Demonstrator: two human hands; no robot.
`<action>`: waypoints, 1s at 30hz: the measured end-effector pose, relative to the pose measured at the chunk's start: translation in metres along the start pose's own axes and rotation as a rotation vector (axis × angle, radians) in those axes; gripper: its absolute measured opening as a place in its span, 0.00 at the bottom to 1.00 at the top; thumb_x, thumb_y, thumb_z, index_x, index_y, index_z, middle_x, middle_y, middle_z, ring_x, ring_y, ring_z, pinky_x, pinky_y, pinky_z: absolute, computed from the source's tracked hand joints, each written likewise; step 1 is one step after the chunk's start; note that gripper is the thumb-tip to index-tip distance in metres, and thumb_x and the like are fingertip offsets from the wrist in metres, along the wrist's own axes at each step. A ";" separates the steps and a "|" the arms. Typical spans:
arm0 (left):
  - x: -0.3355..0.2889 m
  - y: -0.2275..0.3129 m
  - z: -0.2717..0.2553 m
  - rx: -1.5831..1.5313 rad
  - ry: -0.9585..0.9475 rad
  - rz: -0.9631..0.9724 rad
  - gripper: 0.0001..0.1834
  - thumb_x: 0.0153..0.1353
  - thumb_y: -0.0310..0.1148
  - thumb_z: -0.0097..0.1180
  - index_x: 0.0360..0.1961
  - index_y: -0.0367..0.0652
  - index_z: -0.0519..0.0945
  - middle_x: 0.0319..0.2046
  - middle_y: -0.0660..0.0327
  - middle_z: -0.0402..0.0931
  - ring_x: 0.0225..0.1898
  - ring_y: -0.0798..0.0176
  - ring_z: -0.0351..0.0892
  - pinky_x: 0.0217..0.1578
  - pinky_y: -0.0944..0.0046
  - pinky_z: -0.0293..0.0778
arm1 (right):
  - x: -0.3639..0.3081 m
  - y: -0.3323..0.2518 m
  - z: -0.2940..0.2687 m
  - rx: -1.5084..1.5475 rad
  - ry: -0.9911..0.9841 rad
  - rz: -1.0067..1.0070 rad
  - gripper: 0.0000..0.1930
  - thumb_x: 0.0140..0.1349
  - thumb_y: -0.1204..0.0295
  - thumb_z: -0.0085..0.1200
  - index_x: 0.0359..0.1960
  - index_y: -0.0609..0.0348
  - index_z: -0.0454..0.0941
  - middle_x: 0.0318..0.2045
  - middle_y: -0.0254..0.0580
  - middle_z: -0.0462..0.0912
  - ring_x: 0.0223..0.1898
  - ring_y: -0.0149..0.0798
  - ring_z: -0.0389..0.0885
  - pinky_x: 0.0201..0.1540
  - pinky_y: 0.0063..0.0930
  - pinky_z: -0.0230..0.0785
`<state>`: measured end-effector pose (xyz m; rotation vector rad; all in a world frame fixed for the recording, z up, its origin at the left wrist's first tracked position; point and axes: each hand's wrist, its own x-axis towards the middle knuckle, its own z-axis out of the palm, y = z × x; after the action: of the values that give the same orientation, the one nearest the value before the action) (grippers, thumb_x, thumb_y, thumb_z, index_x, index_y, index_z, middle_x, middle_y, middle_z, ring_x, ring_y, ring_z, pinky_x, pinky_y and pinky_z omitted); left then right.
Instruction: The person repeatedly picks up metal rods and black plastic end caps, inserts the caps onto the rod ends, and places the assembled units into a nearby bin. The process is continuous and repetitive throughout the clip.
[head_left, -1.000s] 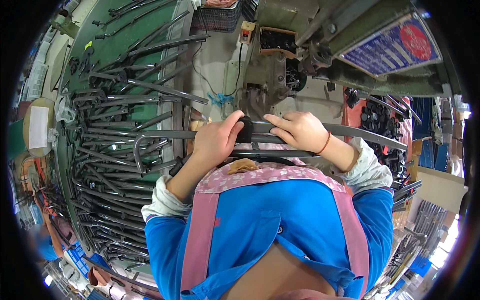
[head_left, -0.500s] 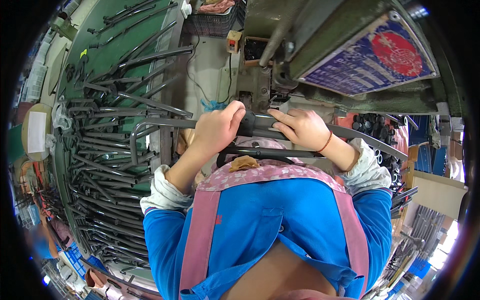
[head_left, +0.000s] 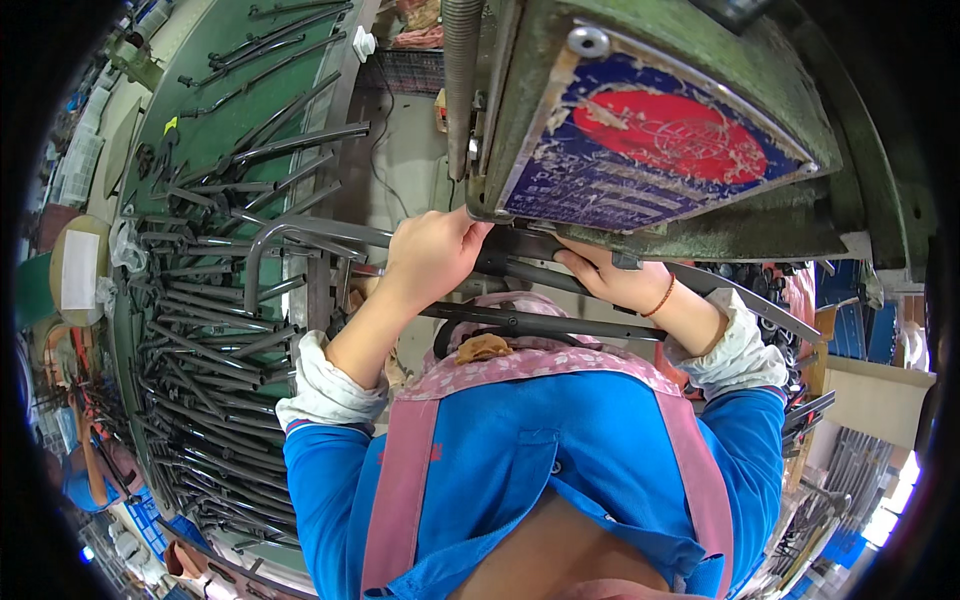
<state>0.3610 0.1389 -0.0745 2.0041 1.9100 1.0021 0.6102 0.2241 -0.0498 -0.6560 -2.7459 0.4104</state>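
A dark bent metal tube point(head_left: 340, 228) runs across in front of me, with a hooked end on the left and a flattened, tapering end on the right. My left hand point(head_left: 432, 258) is closed around it left of a dark joint piece point(head_left: 492, 262). My right hand point(head_left: 622, 282) grips it right of that joint, its fingers partly hidden behind the green machine head point(head_left: 800, 110). A second dark tube point(head_left: 560, 326) lies across my lap. Whether it is joined to the held one, I cannot tell.
On the left, a green bench point(head_left: 215, 125) carries several dark bent tubes point(head_left: 225, 425) in a dense pile. A threaded rod point(head_left: 462, 90) stands beside the machine's scratched blue and red plate point(head_left: 650, 140). A tan scrap point(head_left: 483, 348) lies on my pink apron point(head_left: 540, 365).
The machine head now looms larger and further left in the view, covering part of my right hand's fingers. Both hands keep their hold on the tube, which has shifted slightly.
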 end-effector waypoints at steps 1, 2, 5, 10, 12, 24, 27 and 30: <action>0.001 0.002 -0.001 0.002 -0.013 -0.005 0.12 0.62 0.40 0.55 0.27 0.44 0.78 0.17 0.50 0.76 0.23 0.41 0.77 0.25 0.46 0.72 | 0.000 0.001 -0.002 -0.001 -0.040 0.020 0.15 0.64 0.62 0.54 0.47 0.56 0.81 0.45 0.47 0.82 0.46 0.49 0.80 0.51 0.39 0.71; 0.003 0.008 -0.007 0.003 -0.022 -0.012 0.12 0.62 0.40 0.55 0.27 0.43 0.78 0.17 0.50 0.76 0.23 0.41 0.77 0.25 0.46 0.72 | 0.001 0.002 -0.003 -0.003 -0.081 0.038 0.16 0.64 0.62 0.54 0.48 0.56 0.80 0.46 0.47 0.82 0.47 0.49 0.79 0.51 0.39 0.71; 0.008 0.011 -0.009 -0.001 0.015 0.031 0.13 0.61 0.39 0.55 0.24 0.41 0.79 0.17 0.49 0.76 0.24 0.41 0.77 0.26 0.45 0.73 | 0.000 0.007 -0.003 -0.049 -0.013 -0.040 0.19 0.66 0.61 0.51 0.54 0.57 0.76 0.50 0.47 0.80 0.51 0.49 0.78 0.54 0.39 0.70; 0.015 0.005 0.008 0.000 0.009 0.000 0.17 0.59 0.41 0.55 0.21 0.38 0.80 0.20 0.46 0.77 0.27 0.37 0.77 0.30 0.44 0.74 | 0.001 0.010 -0.008 -0.150 -0.063 -0.078 0.18 0.65 0.63 0.54 0.54 0.57 0.75 0.49 0.42 0.81 0.52 0.45 0.77 0.57 0.37 0.68; 0.015 0.003 0.014 -0.051 0.005 -0.042 0.18 0.58 0.42 0.55 0.22 0.37 0.81 0.22 0.44 0.77 0.28 0.36 0.77 0.32 0.43 0.74 | 0.000 0.011 -0.013 -0.001 -0.157 0.035 0.19 0.65 0.63 0.54 0.55 0.58 0.74 0.49 0.42 0.81 0.52 0.44 0.77 0.57 0.37 0.67; 0.019 -0.031 0.039 -0.193 -0.108 -0.037 0.17 0.53 0.40 0.59 0.27 0.33 0.81 0.26 0.40 0.78 0.34 0.36 0.79 0.38 0.45 0.75 | -0.004 0.020 -0.001 0.033 -0.133 0.050 0.16 0.65 0.62 0.53 0.50 0.57 0.77 0.47 0.44 0.82 0.50 0.45 0.78 0.56 0.37 0.68; 0.019 -0.035 0.042 -0.229 -0.172 -0.111 0.17 0.54 0.41 0.57 0.29 0.34 0.81 0.28 0.41 0.79 0.36 0.36 0.79 0.39 0.46 0.75 | 0.000 0.018 0.005 -0.021 -0.071 0.057 0.16 0.64 0.61 0.55 0.48 0.56 0.79 0.46 0.44 0.82 0.49 0.46 0.78 0.55 0.38 0.68; 0.016 -0.027 0.043 -0.198 -0.171 -0.127 0.17 0.55 0.42 0.56 0.32 0.37 0.81 0.30 0.42 0.80 0.37 0.37 0.79 0.40 0.45 0.75 | -0.004 0.023 0.018 -0.092 0.021 -0.009 0.17 0.63 0.60 0.55 0.49 0.56 0.79 0.48 0.45 0.81 0.50 0.48 0.78 0.55 0.39 0.68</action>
<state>0.3635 0.1715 -0.1173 1.7747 1.7505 0.9156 0.6166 0.2378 -0.0745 -0.6662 -2.7603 0.2750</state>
